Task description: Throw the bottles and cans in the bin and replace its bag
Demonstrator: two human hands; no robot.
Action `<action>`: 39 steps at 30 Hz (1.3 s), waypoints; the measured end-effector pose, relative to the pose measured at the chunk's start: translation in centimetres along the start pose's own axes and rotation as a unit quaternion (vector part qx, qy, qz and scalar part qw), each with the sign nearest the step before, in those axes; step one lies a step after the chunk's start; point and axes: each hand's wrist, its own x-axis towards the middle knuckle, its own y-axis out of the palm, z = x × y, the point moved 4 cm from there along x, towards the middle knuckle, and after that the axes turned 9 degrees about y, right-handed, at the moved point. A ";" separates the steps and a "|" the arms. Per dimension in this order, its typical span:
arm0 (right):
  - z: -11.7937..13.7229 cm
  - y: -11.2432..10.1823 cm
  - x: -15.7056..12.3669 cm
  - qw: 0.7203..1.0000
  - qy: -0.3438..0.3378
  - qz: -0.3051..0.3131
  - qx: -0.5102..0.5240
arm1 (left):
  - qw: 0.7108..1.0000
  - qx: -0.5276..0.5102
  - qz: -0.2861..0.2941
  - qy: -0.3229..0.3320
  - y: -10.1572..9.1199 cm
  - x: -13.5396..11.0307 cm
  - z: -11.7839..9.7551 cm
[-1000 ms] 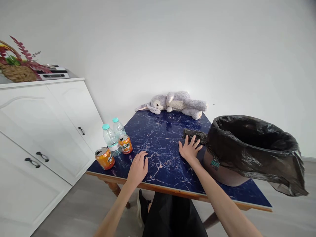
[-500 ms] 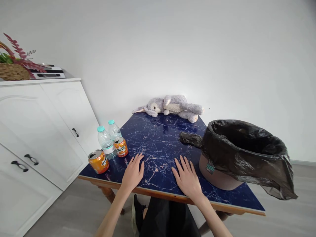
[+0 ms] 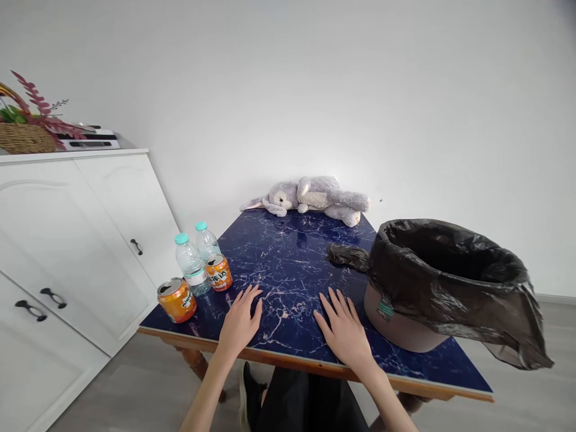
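In the head view, your left hand (image 3: 238,324) and right hand (image 3: 346,339) rest on the blue table (image 3: 288,264), fingers spread, gripping nothing. Rest lightly, minding the orange can (image 3: 218,276) near your left and the lined bin (image 3: 400,330) beside your right.

Beneath the left hand (image 3: 238,325) and the right hand (image 3: 347,339), the tabletop (image 3: 288,264) is smooth and glossy, with wood along its edge (image 3: 288,362). Left of the left hand, the cans (image 3: 177,302) are shiny printed metal and the bottles (image 3: 189,258) clear, smooth plastic. Right of the right hand, the liner (image 3: 432,300) is thin, crinkled, glossy plastic; the bin (image 3: 400,333), mostly covered, looks matt, possibly plastic. Beyond both hands, the toy rabbit (image 3: 315,199) is fluffy plush.
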 end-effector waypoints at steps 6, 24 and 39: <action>-0.1 0.1 0.1 1.000 -0.004 -0.002 0.014 | 1.000 -0.009 0.000 -0.015 0.0 -0.1 0.1; -0.1 -0.1 0.1 1.000 -0.007 -0.004 0.025 | 1.000 -0.007 -0.014 0.003 -0.2 0.1 -0.1; 0.0 -0.2 0.1 1.000 0.001 0.010 0.027 | 1.000 -0.015 -0.018 -0.004 -0.4 0.1 0.0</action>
